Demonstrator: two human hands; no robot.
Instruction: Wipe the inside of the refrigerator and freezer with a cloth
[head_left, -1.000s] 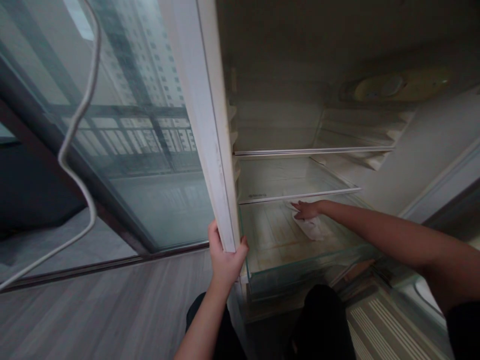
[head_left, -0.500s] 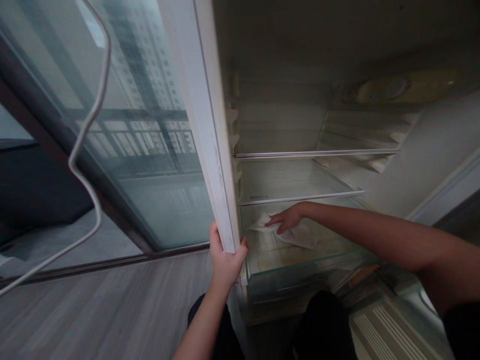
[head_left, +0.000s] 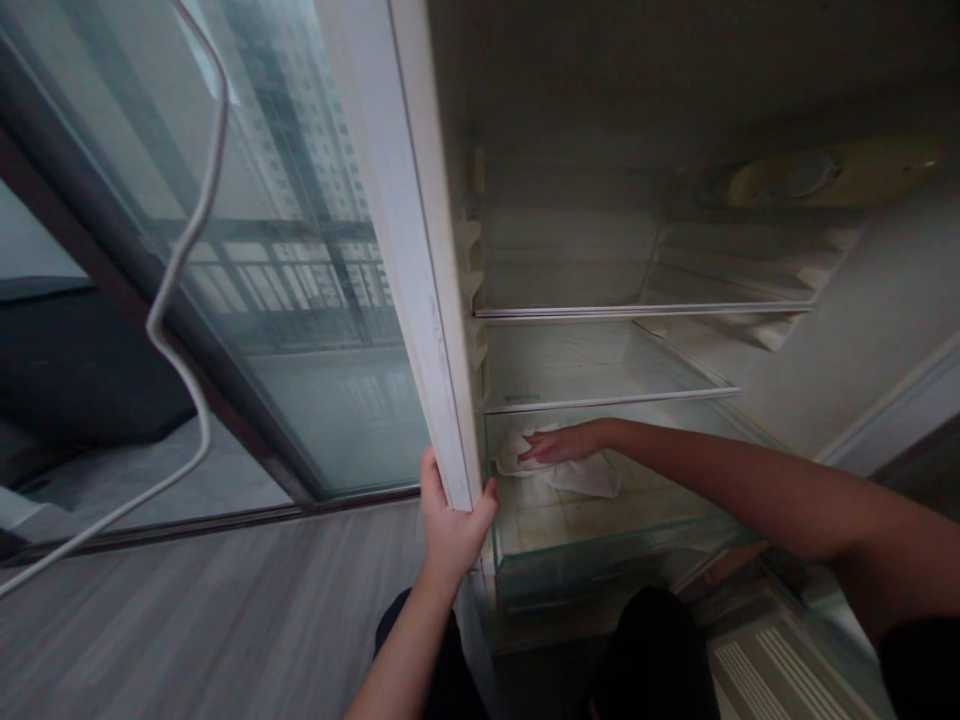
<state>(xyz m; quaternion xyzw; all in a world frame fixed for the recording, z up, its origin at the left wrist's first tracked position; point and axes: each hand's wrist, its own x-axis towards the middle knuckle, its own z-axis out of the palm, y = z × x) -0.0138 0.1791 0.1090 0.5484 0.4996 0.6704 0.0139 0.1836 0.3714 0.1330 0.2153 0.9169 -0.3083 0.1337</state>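
My left hand point(head_left: 456, 525) wraps round the lower end of the white front edge point(head_left: 439, 350) of an open refrigerator's side wall. Inside the refrigerator, my right hand point(head_left: 562, 445) lies flat with its fingers spread on a white cloth point(head_left: 589, 474). The cloth rests crumpled in a clear drawer point(head_left: 630, 540) at the bottom, near its left side. Part of the cloth is hidden beneath my palm and fingers.
Above the drawer are a lower glass shelf point(head_left: 615, 401) and an upper glass shelf point(head_left: 645, 311). A white cable point(head_left: 180, 250) hangs at the left before a sliding glass door. My knees are below the drawer.
My right hand has moved slightly left and flattened on the cloth, whose left part has shifted down. My left hand keeps its hold. The view has shifted slightly.
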